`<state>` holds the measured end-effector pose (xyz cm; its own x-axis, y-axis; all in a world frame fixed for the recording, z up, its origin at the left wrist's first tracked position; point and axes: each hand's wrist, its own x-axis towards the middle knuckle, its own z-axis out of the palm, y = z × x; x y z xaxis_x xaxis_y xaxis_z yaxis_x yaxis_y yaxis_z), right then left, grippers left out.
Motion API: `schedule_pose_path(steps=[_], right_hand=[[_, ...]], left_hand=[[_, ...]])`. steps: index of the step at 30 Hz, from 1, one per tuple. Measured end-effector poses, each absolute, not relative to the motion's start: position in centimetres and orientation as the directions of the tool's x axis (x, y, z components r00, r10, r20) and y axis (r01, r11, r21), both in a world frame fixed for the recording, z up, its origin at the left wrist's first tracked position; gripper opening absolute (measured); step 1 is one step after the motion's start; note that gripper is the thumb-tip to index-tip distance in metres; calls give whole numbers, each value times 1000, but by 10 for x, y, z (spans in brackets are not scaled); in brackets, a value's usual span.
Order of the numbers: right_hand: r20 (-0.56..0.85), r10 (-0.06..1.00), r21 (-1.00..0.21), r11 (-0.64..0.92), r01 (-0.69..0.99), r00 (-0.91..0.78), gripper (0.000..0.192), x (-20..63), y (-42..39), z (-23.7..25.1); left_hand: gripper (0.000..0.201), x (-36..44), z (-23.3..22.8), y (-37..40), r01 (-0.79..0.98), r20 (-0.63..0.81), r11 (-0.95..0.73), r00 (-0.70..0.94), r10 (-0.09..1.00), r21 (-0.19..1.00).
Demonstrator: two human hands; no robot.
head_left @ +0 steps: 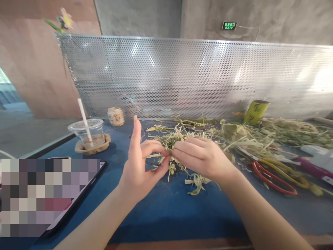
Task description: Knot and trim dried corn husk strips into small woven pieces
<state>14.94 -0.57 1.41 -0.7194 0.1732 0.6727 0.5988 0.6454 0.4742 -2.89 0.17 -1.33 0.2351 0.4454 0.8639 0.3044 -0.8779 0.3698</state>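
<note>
At the centre of the frame the two hands meet over a small clump of dried grass [170,146], held just above the blue bench [166,211]. The left hand [142,170] pinches the clump between thumb and curled middle fingers, its forefinger standing straight up and free. The right hand [200,156] has its fingers closed over the other end of the same clump, knuckles toward the camera. Loose blades hang down from the grip, and a few curled scraps [196,182] lie on the bench just below.

Working such brittle blades probably goes best with the pinch kept close to where the two hands meet, so the strands stay gathered rather than splaying. A light, even grip seems wise, since dry stems may snap if squeezed hard or bent sharply. Holding the clump low over the bench would keep any dropped bits near the pile.

Right of the hands a larger heap of grass [260,139] spreads along the bench, with red-handled scissors [273,177] lying beside it. At the left stand a plastic cup with a straw [88,133] and a phone [78,194].
</note>
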Motion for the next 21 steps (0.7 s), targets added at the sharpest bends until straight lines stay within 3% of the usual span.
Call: schedule_pose_path(steps=[2, 7, 10, 12, 18, 21], right_hand=[[680, 213, 434, 655, 619, -702, 20, 147, -5, 13], [699, 330, 278, 692, 666, -635, 20, 144, -3, 8], [712, 344, 213, 725, 655, -612, 17, 143, -3, 7], [723, 325, 197, 750, 632, -610, 17, 144, -3, 7], [855, 222, 65, 851, 521, -469, 11, 142, -2, 1], [890, 196, 53, 853, 520, -413, 10, 140, -1, -2]], left_hand=[[97, -29, -12, 3, 360, 879, -884, 257, 401, 298], [98, -31, -11, 8, 467, 924, -883, 355, 143, -43], [96, -32, -13, 10, 463, 926, -879, 370, 78, -112], [95, -32, -14, 10, 458, 933, -884, 349, 82, -93], [99, -30, -12, 3, 350, 937, -919, 224, 268, 179], [97, -30, -11, 0, 259, 926, -927, 194, 324, 270]])
